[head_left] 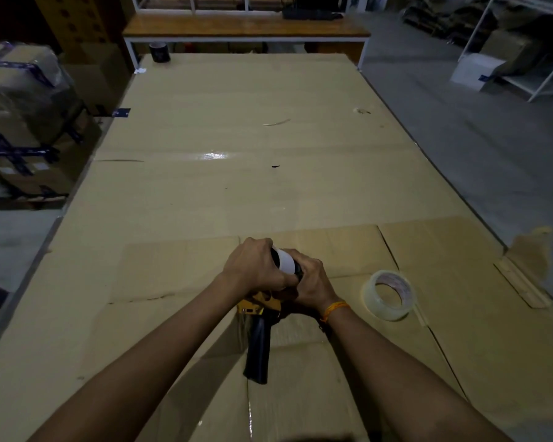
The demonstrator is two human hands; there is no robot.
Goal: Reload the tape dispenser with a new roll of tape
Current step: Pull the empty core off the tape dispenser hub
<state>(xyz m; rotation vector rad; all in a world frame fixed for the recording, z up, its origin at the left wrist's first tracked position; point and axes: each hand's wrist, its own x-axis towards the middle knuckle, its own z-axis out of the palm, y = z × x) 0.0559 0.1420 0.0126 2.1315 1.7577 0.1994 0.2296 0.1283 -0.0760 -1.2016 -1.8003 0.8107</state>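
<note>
1. Working the old core: your left hand [256, 266] and right hand [310, 279] are both closed round the white spent core [286, 261] on the tape dispenser [259, 317], near edge of the table at 6 o'clock. Yellow body shows under your hands; black handle points back toward you.
2. Progress, my read: early. Core looks still seated on the hub, so removal isn't done. Can't tell how far it has slid, fingers cover the hub.
3. Left to do: pull core, seat new roll, thread the tape end thru the front.
4. New clear tape roll [388, 295] lies flat on the cardboard sheet [237, 186] at 3 o'clock from your hands, near, untouched.
5. Around: dark cup [159, 52] far at 11 o'clock, well apart. Taped boxes [16, 116] off-table at 10 o'clock. Wooden bench [246, 27] at 12.
6. Nothing stands btwn you and the new roll.
</note>
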